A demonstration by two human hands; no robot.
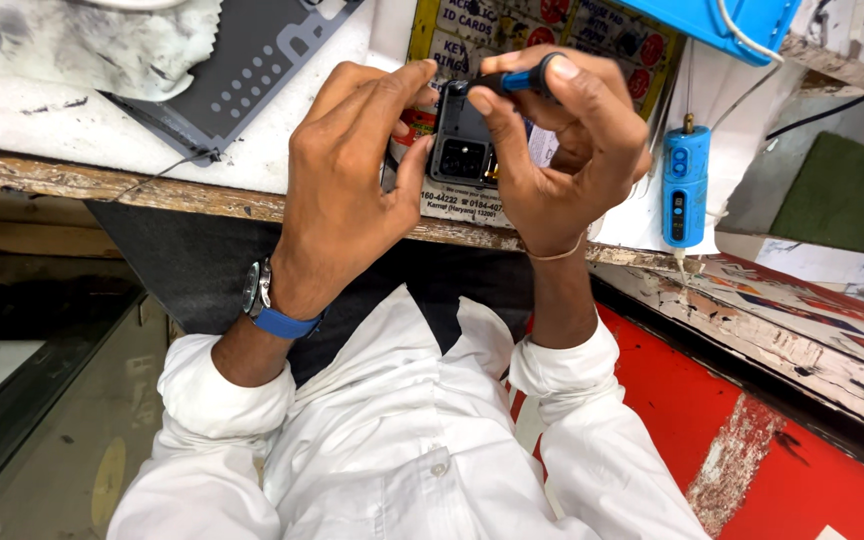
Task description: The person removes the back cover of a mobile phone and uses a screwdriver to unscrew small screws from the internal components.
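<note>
Head view, looking down over a white shirt and rolled sleeves. Both hands raised above the edge of a worn workbench.

Left hand: fingers curled and pressed together around the left side of a small dark device, thumb along its lower left edge, fingertips over its top. Watch with a blue strap on that wrist.

Right hand: thumb and forefinger pinch a slim screwdriver with a blue and black handle, the handle lying just under the forefinger tip. Remaining fingers curl behind the device's right side. Thin band on the right wrist. The tool's tip is hidden between the fingers; contact with the device cannot be told.

Device: held between the two hands, back panel facing the camera, a square camera module visible low on it, just beside the left thumb.

Beyond the fingertips: a yellow printed sign flat on the bench. Left of the left hand's knuckles: a grey perforated mat and a crumpled white cloth. Right of the right hand: a blue cylindrical power tool hanging upright, and a blue box above it with a white cable. Red painted surface below the right forearm.
</note>
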